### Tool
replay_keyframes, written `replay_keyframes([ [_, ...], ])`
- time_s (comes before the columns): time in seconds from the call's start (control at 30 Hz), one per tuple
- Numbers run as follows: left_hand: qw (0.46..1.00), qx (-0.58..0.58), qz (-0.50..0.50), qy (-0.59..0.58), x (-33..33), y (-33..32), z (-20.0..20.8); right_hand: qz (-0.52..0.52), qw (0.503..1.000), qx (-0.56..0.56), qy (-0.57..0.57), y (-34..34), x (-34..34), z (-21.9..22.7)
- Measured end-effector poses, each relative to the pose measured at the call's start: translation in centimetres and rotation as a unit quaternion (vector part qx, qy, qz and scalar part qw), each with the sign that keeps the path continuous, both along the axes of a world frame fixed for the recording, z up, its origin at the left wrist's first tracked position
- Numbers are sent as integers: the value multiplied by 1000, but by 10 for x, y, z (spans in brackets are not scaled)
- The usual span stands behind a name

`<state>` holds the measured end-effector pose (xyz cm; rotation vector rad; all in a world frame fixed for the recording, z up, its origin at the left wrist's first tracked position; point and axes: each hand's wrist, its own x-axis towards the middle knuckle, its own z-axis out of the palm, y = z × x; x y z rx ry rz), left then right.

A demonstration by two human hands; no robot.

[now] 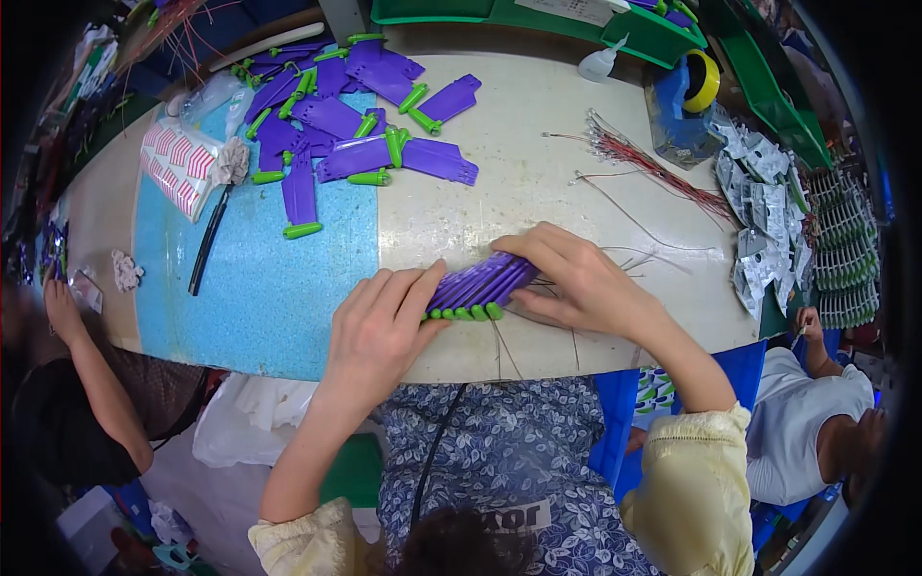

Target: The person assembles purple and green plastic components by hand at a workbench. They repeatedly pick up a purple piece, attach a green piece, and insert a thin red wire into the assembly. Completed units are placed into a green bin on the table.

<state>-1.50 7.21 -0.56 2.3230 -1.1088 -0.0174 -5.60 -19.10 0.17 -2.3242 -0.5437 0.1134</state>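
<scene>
Near the table's front edge, a stack of flat purple plastic pieces with green rounded ends (483,283) is held between my two hands. The pieces lean over one another in a slanted row, green ends toward me. My left hand (377,312) closes on the stack's left side, thumb and fingers pressed to it. My right hand (574,278) grips the right end, fingers over the top and thumb below. Beyond my hands, a loose heap of the same purple and green pieces (360,120) covers the far left of the table.
A blue mat (279,288) bears a black stick-like tool (208,242) and a red-and-white packet (179,165). Red wires (639,158), silver parts (765,226), yellow tape (704,81) and a small white bottle (600,62) lie rightward. Green bins (451,10) stand behind. Other people sit on both sides.
</scene>
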Motion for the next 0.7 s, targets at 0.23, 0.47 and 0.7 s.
replay_keyframes([
  [0.23, 987, -58, -148, -16, 27, -55, 5, -183, 980, -48, -67, -20, -60, -1],
  [0.47, 966, -116, -153, 174, 38, -49, -20, -143, 978, -65, -138, -15, -35, 3],
  [0.7, 962, -168, -88, 195, 24, -45, -30, -38, 995, 46, 77, -24, -8, -1],
])
